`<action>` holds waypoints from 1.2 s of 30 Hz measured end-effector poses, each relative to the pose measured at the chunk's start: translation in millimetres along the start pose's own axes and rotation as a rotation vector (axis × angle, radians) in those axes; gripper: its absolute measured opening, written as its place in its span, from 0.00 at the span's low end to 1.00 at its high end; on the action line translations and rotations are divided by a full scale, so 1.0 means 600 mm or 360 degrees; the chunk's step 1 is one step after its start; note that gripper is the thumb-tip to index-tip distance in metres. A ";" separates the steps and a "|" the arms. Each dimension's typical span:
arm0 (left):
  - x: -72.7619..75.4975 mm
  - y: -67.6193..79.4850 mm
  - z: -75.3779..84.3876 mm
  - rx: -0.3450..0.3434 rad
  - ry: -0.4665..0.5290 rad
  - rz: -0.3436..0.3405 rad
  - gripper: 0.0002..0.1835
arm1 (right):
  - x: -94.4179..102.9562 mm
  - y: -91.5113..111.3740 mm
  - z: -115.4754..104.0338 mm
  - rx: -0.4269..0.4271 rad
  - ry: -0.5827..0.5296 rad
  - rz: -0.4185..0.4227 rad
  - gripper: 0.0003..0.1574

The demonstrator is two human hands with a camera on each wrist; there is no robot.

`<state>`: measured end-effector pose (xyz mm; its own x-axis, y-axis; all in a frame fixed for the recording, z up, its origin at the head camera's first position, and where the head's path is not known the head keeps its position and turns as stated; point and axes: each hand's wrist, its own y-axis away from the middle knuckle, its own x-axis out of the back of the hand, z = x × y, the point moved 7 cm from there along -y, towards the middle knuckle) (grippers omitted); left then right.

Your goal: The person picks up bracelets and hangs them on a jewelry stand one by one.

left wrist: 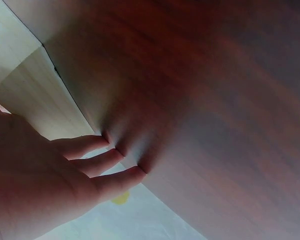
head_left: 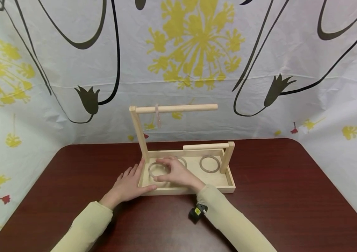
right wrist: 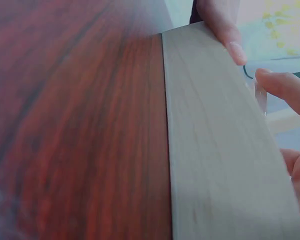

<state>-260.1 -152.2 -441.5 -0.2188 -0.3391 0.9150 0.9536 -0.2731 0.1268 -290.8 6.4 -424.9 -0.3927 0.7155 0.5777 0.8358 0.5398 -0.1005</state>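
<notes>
A shallow wooden tray (head_left: 228,189) carries a tall post with a long dowel (head_left: 184,108) at its left and a shorter post and dowel (head_left: 206,146) at its right. My right hand (head_left: 178,174) reaches into the left half, thumb and fingers spanning a clear ring (head_left: 149,170) at opposite edges; the right wrist view shows a fingertip against the ring (right wrist: 261,100). At the tray's left front corner rests my left hand (head_left: 129,184), thumb over the front rim, other fingers straight and spread along the left side. In the left wrist view these fingers (left wrist: 115,187) meet the tabletop.
One ring (head_left: 157,116) hangs on the tall dowel. Another ring (head_left: 209,172) lies in the tray's right part, and a third (head_left: 183,161) is partly behind my right hand. The dark red table (head_left: 279,196) ends at a patterned curtain (head_left: 178,70).
</notes>
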 end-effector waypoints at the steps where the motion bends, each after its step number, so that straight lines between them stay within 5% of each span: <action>1: 0.000 0.001 0.000 -0.0001 0.0000 0.0000 0.60 | 0.001 0.002 -0.002 0.0008 -0.0011 -0.0006 0.45; 14: 0.000 0.003 0.001 -0.0009 -0.0005 -0.0005 0.60 | 0.017 0.026 -0.027 0.0138 0.0010 0.0002 0.43; 36: -0.003 0.002 0.000 0.0005 -0.0026 -0.0002 0.61 | 0.046 0.060 -0.079 0.0165 -0.0073 0.0041 0.41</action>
<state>-258.8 -152.0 -443.0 -0.2166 -0.3243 0.9208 0.9540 -0.2707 0.1290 -253.4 24.3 -374.2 -0.3906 0.7483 0.5362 0.8027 0.5620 -0.1995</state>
